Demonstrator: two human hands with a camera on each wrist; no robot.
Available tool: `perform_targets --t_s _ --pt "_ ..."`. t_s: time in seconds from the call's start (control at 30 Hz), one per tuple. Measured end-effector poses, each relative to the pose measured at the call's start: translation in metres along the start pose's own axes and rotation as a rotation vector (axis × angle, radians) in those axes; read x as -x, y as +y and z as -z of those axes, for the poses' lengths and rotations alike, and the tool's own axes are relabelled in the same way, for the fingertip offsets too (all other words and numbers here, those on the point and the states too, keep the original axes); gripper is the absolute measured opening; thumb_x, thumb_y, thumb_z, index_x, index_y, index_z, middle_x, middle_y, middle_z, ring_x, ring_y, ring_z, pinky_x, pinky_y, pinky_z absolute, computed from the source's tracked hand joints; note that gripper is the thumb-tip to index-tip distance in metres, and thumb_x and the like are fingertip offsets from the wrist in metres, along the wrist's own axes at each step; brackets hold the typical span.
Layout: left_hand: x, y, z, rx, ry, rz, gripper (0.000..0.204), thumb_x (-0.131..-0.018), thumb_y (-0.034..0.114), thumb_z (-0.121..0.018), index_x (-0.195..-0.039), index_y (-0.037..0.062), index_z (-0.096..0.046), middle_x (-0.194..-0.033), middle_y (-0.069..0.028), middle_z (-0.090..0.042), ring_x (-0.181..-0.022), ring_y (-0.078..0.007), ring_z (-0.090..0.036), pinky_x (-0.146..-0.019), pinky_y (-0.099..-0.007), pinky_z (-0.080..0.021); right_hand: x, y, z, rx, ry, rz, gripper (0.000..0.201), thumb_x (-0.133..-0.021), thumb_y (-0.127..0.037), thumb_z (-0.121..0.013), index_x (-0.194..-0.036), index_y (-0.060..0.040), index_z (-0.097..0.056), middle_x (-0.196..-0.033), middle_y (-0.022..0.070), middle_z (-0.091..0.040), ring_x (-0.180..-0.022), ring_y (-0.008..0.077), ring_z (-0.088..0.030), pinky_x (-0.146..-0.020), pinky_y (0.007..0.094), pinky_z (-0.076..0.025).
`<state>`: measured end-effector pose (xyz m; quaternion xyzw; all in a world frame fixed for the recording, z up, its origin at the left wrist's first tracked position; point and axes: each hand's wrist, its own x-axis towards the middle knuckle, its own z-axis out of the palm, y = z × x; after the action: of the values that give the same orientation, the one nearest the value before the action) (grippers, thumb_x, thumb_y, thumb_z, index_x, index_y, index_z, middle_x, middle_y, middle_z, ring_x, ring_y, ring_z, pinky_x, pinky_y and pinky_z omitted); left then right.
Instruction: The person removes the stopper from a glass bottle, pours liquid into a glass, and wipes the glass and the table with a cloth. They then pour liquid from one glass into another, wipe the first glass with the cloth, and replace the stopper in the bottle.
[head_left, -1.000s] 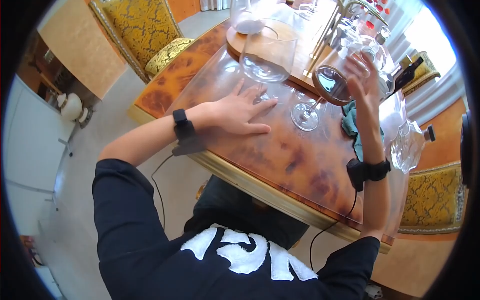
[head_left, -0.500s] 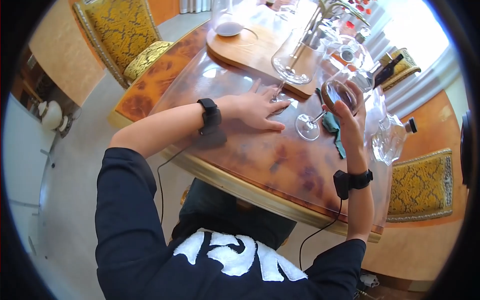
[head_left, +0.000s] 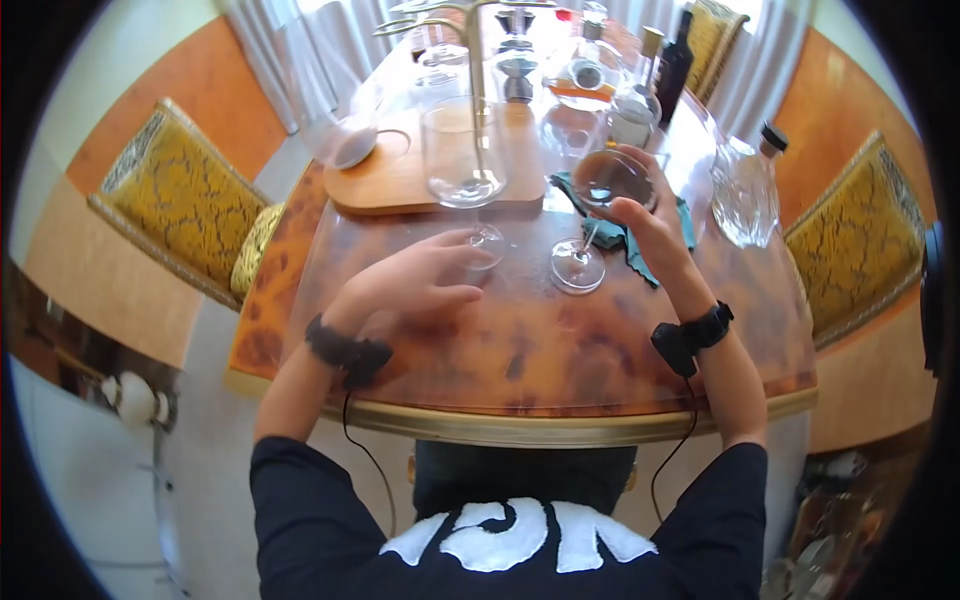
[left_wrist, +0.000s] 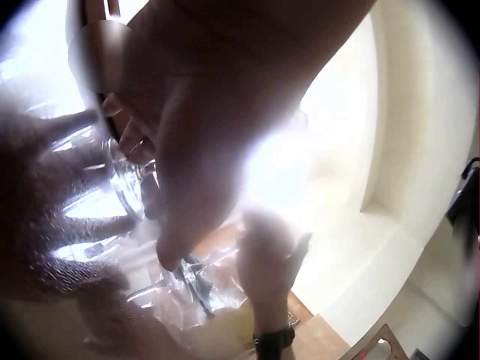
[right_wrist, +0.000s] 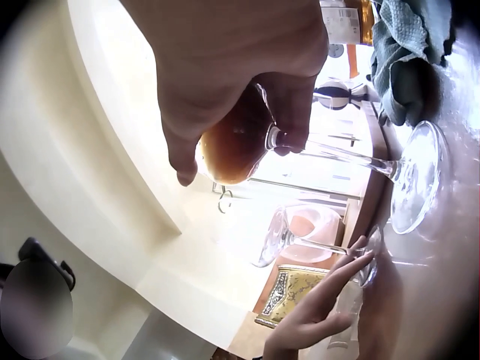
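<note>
My right hand [head_left: 650, 220] cups the bowl of a stemmed wine glass [head_left: 603, 180] holding amber-brown liquid, fingers behind it and thumb in front. That glass stands tilted in the head view, its foot [right_wrist: 420, 180] at the tabletop. To the left, an empty stemmed wine glass [head_left: 465, 160] stands upright. My left hand [head_left: 415, 275] lies low over the table, palm down, fingers extended at this glass's foot [head_left: 487, 247]. In the right wrist view, the left fingers [right_wrist: 349, 274] overlap the foot. A crumpled teal cloth [head_left: 640, 255] lies behind the right hand's glass.
A wooden board [head_left: 380, 190] with a brass stand [head_left: 475, 80] lies behind the empty glass; a large glass vessel [head_left: 345, 145] is at its left. Farther back are a jigger [head_left: 517, 60], an amber-filled decanter [head_left: 585, 85] and a dark bottle [head_left: 676, 70]. A faceted decanter [head_left: 745, 195] stands right.
My right hand, raised with fingers spread beside the filled glass, has closed round its bowl. The left hand stays by the empty glass's foot. The head view has turned to the right.
</note>
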<state>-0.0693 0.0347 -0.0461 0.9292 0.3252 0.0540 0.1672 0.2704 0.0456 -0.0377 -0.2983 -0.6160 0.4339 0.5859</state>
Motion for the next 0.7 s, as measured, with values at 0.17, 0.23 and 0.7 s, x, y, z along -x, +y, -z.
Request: perform_targets --t_s 0.17,0.23,0.7 --pt "0.021 -0.011 0.028 0.725 0.296 0.209 0.079 -0.094 0.044 -0.064 -0.152 0.0046 -0.028 -0.146 -0.0215 -0.044 -0.131 -0.0281 -0.050 -0.108 -0.0443 -0.039 0.010 0.020 -0.008 -0.034 0.002 0.087 0.076 -0.082 -0.026 -0.080 -0.142 -0.0011 -0.040 -0.127 0.0119 -0.056 -0.112 0.0192 -0.059 -0.093 0.0304 -0.049" --pt "0.008 -0.011 0.031 0.826 0.430 0.117 0.085 -0.093 0.050 -0.064 -0.154 0.0066 -0.022 -0.146 -0.0232 -0.044 -0.131 -0.0294 -0.050 -0.107 -0.0449 -0.040 0.015 0.024 -0.016 -0.154 0.006 0.065 0.077 -0.084 -0.029 -0.079 -0.143 -0.0015 -0.038 -0.126 0.0121 -0.056 -0.110 0.0189 -0.060 -0.089 0.0304 -0.051" --pt "-0.052 0.026 -0.020 1.267 0.604 -0.181 0.111 -0.076 0.083 -0.057 -0.149 0.0064 -0.024 -0.087 -0.0068 -0.054 -0.076 -0.0136 -0.053 -0.072 -0.0284 -0.044 0.028 0.031 -0.025 -0.246 0.047 -0.012 0.076 -0.087 -0.040 -0.075 -0.142 -0.0071 -0.035 -0.108 0.0014 -0.055 -0.078 0.0070 -0.051 -0.066 0.0230 -0.044"
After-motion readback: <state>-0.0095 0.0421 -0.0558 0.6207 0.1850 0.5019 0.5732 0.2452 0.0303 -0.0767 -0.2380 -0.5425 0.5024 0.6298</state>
